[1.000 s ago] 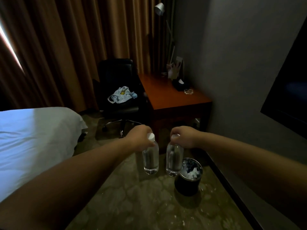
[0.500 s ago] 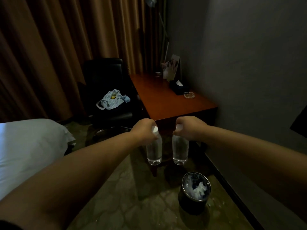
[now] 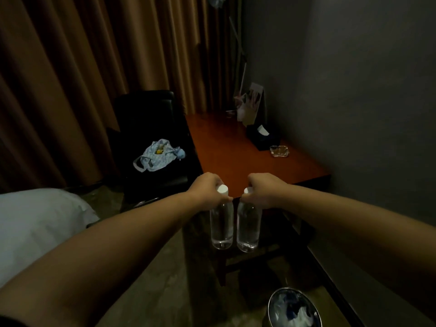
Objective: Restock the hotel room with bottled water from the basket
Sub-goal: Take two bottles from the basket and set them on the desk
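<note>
The left hand (image 3: 207, 188) curls its fingers round the neck of the left bottle (image 3: 221, 225). The right hand (image 3: 262, 190) grips the right bottle (image 3: 247, 227) likewise. The 2 bottles hang upright below the fingers, nearly touching, before the desk (image 3: 236, 156). A bin (image 3: 293, 308) stands lower right.

The room is dim and murky, the chair (image 3: 151, 142) sunk in near-black shadow, the bed (image 3: 40, 223) the palest patch, detail soft throughout, and lines bowing at the wide-angle edges.
</note>
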Demonstrator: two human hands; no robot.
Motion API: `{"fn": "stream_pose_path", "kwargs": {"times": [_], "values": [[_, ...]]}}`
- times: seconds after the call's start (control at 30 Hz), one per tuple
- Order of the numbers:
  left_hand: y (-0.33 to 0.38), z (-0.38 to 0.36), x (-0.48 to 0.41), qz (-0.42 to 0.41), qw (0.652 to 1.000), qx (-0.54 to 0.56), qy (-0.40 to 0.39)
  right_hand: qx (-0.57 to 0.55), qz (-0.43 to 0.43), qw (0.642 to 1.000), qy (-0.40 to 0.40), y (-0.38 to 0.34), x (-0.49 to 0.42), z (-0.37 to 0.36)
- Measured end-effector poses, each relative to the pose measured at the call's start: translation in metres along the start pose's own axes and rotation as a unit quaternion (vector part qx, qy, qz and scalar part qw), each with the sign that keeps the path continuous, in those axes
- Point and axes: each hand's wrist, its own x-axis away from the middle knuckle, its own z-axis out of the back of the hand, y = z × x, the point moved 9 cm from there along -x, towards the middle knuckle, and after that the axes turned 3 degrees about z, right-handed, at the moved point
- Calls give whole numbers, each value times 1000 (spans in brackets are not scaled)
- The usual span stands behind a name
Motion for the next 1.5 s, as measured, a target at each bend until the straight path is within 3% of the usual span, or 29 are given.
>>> {"fn": "stream_pose_path", "kwargs": {"times": [0.47, 0.73, 1.17, 1.33, 1.5], "values": [[69, -37, -232, -44, 999, 7, -30, 21, -100, 990, 97, 148, -152, 83], [106, -98, -349, -124, 987, -20, -102, 12, -174, 977, 125, 234, -210, 104], [173, -208, -490, -361, 878, -169, -266, 66, -275, 959, 4, 331, -292, 94], [186, -238, -503, -401, 841, -188, -310, 49, -306, 950, -33, 350, -297, 82], [196, -257, -513, -411, 829, -175, -336, 31, -292, 955, -30, 357, -300, 74]]}}
